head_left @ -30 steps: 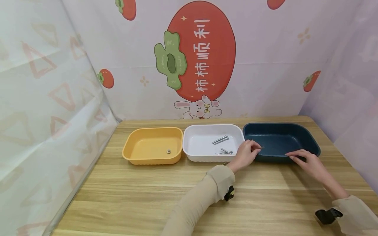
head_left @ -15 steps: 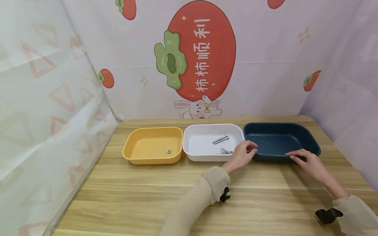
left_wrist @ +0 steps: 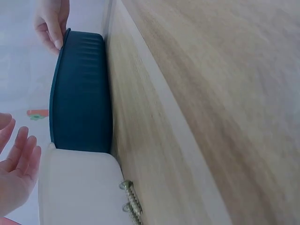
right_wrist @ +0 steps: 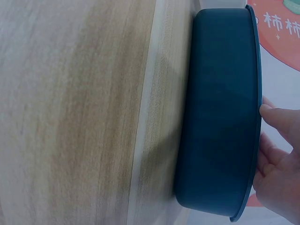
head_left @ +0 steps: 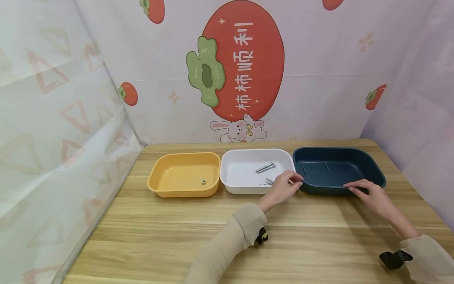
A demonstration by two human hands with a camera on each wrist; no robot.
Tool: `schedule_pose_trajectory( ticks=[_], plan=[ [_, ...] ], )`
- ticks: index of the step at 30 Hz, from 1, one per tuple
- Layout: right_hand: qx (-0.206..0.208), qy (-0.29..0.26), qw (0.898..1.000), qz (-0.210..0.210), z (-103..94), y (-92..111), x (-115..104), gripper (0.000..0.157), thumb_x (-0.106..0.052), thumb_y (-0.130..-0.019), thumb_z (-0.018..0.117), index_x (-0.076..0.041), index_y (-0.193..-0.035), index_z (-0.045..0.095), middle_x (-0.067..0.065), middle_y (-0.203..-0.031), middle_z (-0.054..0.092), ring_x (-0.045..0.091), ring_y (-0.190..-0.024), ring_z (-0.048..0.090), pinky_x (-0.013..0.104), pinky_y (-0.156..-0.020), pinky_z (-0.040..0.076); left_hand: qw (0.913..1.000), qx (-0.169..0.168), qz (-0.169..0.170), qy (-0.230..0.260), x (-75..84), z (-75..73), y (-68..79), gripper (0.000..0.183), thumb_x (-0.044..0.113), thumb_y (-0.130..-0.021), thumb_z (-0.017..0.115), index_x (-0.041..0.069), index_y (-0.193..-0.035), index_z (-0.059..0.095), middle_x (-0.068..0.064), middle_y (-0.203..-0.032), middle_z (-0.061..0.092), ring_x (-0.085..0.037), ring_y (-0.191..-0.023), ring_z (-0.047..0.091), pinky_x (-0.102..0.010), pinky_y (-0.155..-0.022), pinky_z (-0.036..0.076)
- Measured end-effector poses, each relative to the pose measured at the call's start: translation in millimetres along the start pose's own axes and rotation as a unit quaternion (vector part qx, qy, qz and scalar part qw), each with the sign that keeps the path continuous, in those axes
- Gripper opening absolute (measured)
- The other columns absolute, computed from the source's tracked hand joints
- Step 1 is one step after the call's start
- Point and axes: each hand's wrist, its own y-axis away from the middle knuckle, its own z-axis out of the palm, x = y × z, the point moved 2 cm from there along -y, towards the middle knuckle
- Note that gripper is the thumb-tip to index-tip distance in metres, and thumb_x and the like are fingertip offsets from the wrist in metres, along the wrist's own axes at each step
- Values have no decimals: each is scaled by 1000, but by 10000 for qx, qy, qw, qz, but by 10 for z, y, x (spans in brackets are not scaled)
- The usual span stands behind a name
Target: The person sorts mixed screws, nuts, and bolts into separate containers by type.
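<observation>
My left hand [head_left: 283, 187] hovers over the front corner where the white tray [head_left: 230, 184] meets the dark blue tray [head_left: 338, 150]. Its fingers are loosely bent, and the left wrist view shows nothing between them. On the right, my right hand [head_left: 370, 196] pinches the dark blue tray's front rim between thumb and fingers. Inside that tray lie one dark screw [head_left: 326, 166] towards the middle and another screw [head_left: 304, 170] near the left wall. Several silvery bolts [head_left: 265, 168] rest in the white tray, some partly hidden by my left hand.
A yellow tray [head_left: 182, 193] with a small nut [head_left: 203, 182] stands left of the white one. Two coarse-threaded screws [left_wrist: 132, 202] lie on the wooden table [head_left: 170, 240] against the white tray's front. A printed cloth [head_left: 156, 118] hangs behind the trays.
My left hand has let go of a screw, which now lies farther inside the dark blue tray, and has drawn back leftward. My right hand has stayed on the rim.
</observation>
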Motion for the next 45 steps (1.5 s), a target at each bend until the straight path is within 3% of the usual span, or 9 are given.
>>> schedule_pose_trajectory(
  ticks=[37,40,45],
  plan=[
    [5,5,10000,-68,-2,-2,25,12,-5,-85,56,0,-93,64,-17,-93,51,-22,-90,31,7,-69,31,9985,-463,20,286,-83,-424,328,11,12,-82,62,4,-89,64,-4,-86,59,-7,-78,54,-13,-70,44],
    [-3,38,10000,-52,-2,-4,20,12,-4,-85,56,0,-93,64,-12,-92,53,-23,-90,31,7,-68,31,9983,-515,73,261,-90,-452,363,11,11,-82,61,4,-90,63,-5,-87,60,-8,-79,54,-16,-71,45],
    [36,65,10000,-44,-11,-6,20,12,-2,-83,57,0,-92,65,8,-89,58,-22,-89,32,7,-69,31,9973,-684,119,226,-118,-481,410,11,9,-83,59,3,-92,62,-6,-90,59,-11,-80,54,-18,-72,45]
  ],
)
